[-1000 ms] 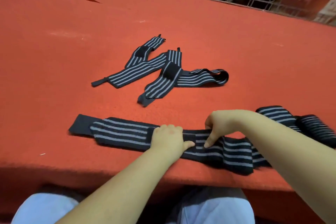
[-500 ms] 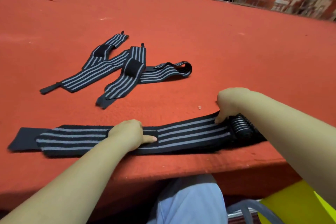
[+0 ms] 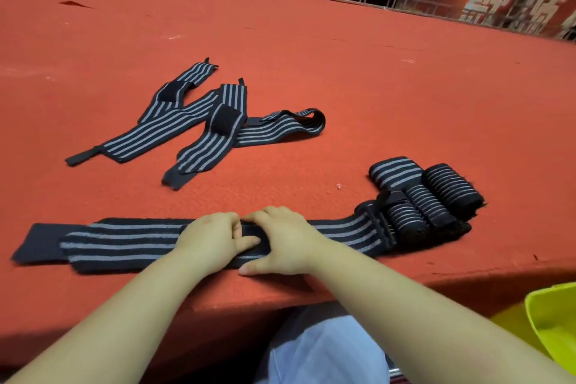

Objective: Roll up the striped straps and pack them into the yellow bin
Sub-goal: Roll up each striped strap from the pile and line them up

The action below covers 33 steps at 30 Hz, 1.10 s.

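A red felt-covered counter (image 3: 374, 78) carries everything. Near its front edge a long striped strap (image 3: 124, 240) lies flat, its right end beside three rolled straps (image 3: 436, 196). Farther back, loose striped straps (image 3: 199, 125) lie crossed over one another

Four flat striped straps (image 3: 124, 240), three rolled straps (image 3: 436, 196), one yellow bin (image 3: 548, 318), two hands (image 3: 215, 237).
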### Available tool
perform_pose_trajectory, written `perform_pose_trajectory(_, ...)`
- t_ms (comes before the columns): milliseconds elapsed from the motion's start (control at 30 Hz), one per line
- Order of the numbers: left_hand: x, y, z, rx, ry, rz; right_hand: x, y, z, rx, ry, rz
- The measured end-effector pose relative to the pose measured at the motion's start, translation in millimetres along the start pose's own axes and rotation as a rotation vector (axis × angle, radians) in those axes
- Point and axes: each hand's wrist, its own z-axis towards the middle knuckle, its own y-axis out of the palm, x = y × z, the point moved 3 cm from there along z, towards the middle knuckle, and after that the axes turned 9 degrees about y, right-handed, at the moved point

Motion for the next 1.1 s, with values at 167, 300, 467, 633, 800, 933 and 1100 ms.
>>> perform_pose_trajectory(167,-39,-14,-39,0.248,0.252,0.124,-11,6,-1,0.092,-0.080,0.064)
perform_pose_trajectory(300,-94,-32,-68,0.085,0.078,0.154,-31,10,3,0.117,-0.129,0.084)
perform_pose_trajectory(467,-141,-56,-89,0.192,0.016,0.095,-78,22,21,0.102,-0.182,0.091)
perform_pose_trajectory(633,-182,-70,-106,0.463,-0.137,-0.061,-113,30,41,0.136,-0.221,0.107)
perform_pose_trajectory(800,-197,-87,-103,0.727,-0.403,-0.443,-130,27,55,0.129,-0.226,0.114)
perform_pose_trajectory(933,-222,-104,-108,1.091,-0.622,-0.987,-121,8,58,0.131,-0.073,0.133)
perform_pose_trajectory(1100,-211,-135,-100,1.278,-0.490,-0.942,-116,-41,60,0.184,0.060,-0.168)
